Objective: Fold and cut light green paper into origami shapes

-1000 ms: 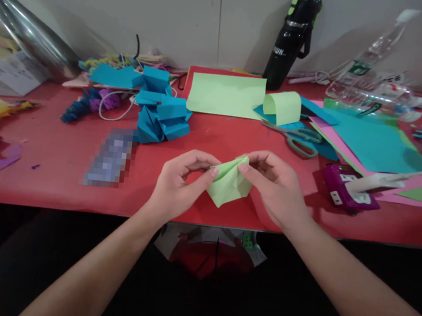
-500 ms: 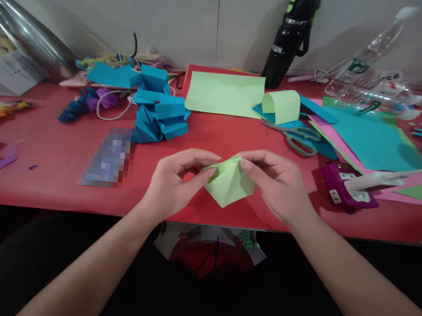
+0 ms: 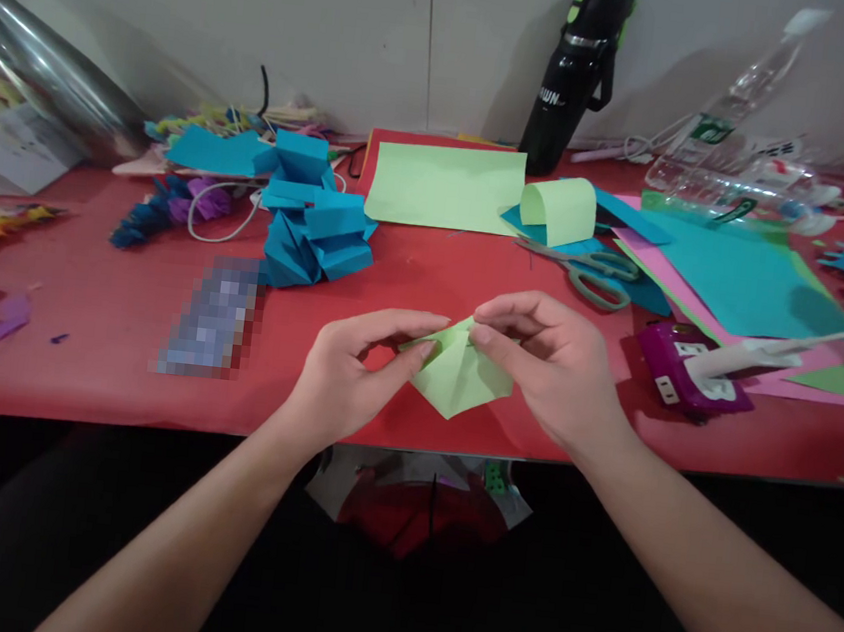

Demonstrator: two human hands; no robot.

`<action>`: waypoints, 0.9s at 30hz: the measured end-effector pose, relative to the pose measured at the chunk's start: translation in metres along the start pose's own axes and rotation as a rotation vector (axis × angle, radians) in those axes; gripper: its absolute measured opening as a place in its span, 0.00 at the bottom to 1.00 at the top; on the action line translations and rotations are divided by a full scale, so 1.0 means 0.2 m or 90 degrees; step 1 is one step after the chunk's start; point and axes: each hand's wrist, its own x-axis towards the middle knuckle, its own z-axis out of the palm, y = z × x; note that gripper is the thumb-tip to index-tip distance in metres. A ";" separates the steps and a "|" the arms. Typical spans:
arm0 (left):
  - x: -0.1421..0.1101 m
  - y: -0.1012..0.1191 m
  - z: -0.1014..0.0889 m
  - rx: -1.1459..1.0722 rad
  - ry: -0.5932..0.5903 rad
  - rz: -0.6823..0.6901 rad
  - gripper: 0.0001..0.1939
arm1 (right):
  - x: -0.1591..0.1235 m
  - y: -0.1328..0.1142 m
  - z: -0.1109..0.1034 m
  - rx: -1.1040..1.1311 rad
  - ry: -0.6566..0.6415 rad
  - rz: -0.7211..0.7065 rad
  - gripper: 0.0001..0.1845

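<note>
A folded piece of light green paper (image 3: 458, 380) is held between my two hands, above the front edge of the red tabletop (image 3: 427, 266). Its lower corner points toward me and a crease runs down its middle. My left hand (image 3: 353, 364) pinches its left corner between thumb and fingers. At the upper edge, the thumb and forefinger of my right hand (image 3: 550, 355) grip the paper near its top point. Fingertips partly hide both gripped spots. Beyond the hands lie a flat light green sheet (image 3: 446, 188) and a curled light green strip (image 3: 565, 210).
Folded blue paper pieces (image 3: 317, 230) and a blurred flat object (image 3: 211, 319) lie on the left. To the right are scissors (image 3: 598, 279), a purple power strip (image 3: 692, 370) with a plug, and coloured sheets (image 3: 728, 278). A black bottle (image 3: 571, 80) and clear plastic bottles (image 3: 737, 193) stand or lie behind.
My right hand has shifted slightly left and up along the paper's top edge, and the paper's folds look a little more spread. The view has moved slightly.
</note>
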 end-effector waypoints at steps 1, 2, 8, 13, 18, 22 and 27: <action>0.00 0.00 0.00 -0.006 0.001 -0.004 0.11 | 0.00 0.00 0.00 -0.004 0.001 -0.001 0.11; 0.00 0.01 0.00 -0.013 0.002 -0.008 0.10 | 0.00 -0.01 0.01 -0.008 0.001 -0.001 0.11; 0.02 0.03 0.02 -0.033 0.017 -0.039 0.06 | -0.01 -0.03 0.03 -0.009 -0.012 -0.004 0.09; 0.01 0.04 0.02 0.001 0.055 -0.052 0.06 | -0.01 -0.03 0.03 -0.013 -0.009 -0.007 0.07; 0.00 0.04 0.02 0.055 0.079 -0.033 0.06 | -0.02 -0.04 0.03 -0.008 -0.014 -0.028 0.07; -0.01 0.04 0.02 0.083 0.072 -0.014 0.06 | -0.02 -0.03 0.04 -0.016 0.001 -0.026 0.09; -0.01 0.04 0.02 0.099 0.063 -0.002 0.07 | -0.01 -0.02 0.04 0.003 0.011 -0.008 0.08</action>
